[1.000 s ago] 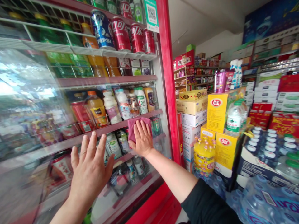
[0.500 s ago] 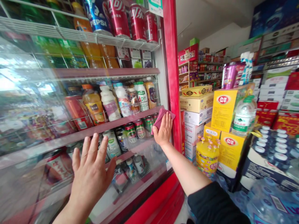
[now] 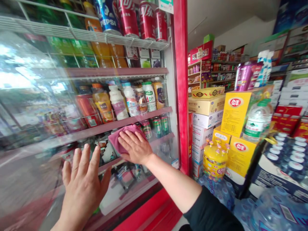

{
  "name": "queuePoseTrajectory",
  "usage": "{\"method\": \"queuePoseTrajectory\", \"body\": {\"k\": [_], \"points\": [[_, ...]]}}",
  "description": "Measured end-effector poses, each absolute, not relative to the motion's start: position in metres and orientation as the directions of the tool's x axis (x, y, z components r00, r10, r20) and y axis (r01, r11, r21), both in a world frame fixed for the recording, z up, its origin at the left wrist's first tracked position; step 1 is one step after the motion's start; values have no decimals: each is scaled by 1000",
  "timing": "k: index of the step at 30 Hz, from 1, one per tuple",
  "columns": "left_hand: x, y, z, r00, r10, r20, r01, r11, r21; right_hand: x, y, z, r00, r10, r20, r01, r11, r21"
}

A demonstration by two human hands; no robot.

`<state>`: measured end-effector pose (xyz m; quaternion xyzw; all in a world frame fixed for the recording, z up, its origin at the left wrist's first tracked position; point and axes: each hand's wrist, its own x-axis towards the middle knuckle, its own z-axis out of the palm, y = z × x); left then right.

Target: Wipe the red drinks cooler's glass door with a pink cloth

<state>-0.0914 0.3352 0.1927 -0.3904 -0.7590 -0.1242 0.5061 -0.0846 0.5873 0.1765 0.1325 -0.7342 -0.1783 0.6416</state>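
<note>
A drinks fridge with a glass door (image 3: 48, 106) and a red frame (image 3: 182, 96) fills the left half of the view. My right hand (image 3: 134, 148) lies flat on a pink cloth (image 3: 117, 137) and presses it against the glass, near the lower middle shelf. My left hand (image 3: 80, 187) rests flat on the glass lower left, fingers spread and empty. Behind the glass stand cans (image 3: 127, 17) on the top shelf and bottles (image 3: 130, 101) on the middle shelf.
To the right of the fridge are stacked cardboard boxes (image 3: 204, 106), yellow boxes (image 3: 234, 112), a large water bottle (image 3: 257, 122), yellow oil jugs (image 3: 214, 160) and packs of bottled water (image 3: 271, 208). Shop shelves (image 3: 216, 69) run along the back.
My right hand slid the cloth from mid-door right to the red frame, then back left and slightly down. My left hand stayed on the glass, shifting slightly down.
</note>
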Motion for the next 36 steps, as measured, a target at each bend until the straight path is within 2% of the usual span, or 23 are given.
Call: {"method": "queuePoseTrajectory", "body": {"k": [1, 2, 4, 7, 9, 11, 14, 21, 26, 36], "points": [[-90, 324, 189, -201, 454, 868, 711, 678, -189, -79, 601, 176, -165, -442, 882, 18, 892, 451], [-89, 312, 185, -222, 437, 872, 701, 693, -169, -74, 615, 174, -189, -401, 897, 27, 910, 413], [-88, 286, 177, -269, 389, 881, 675, 729, -116, -65, 644, 167, -221, -253, 942, 111, 953, 282], [-88, 250, 163, -314, 301, 900, 658, 753, -22, -59, 667, 153, -157, 25, 987, 252, 968, 16], [-90, 231, 155, -342, 221, 913, 659, 749, 65, -62, 660, 145, -117, 123, 985, 281, 956, -86], [-92, 216, 149, -371, 159, 915, 659, 739, 138, -70, 637, 140, -90, 154, 984, 280, 952, -124], [-99, 198, 141, -394, 121, 911, 661, 726, 189, -90, 582, 138, -96, 106, 990, 260, 962, -78], [-115, 149, 134, -429, 104, 897, 617, 759, 207, -132, 446, 155, -151, -78, 986, 191, 976, 106], [-112, 123, 129, -436, 77, 896, 628, 740, 242, -152, 375, 171, -211, -160, 964, 61, 983, 176], [-92, 84, 115, -432, 79, 898, 571, 795, 205, -203, 230, 176, -226, -429, 874, -238, 895, 378]]}}
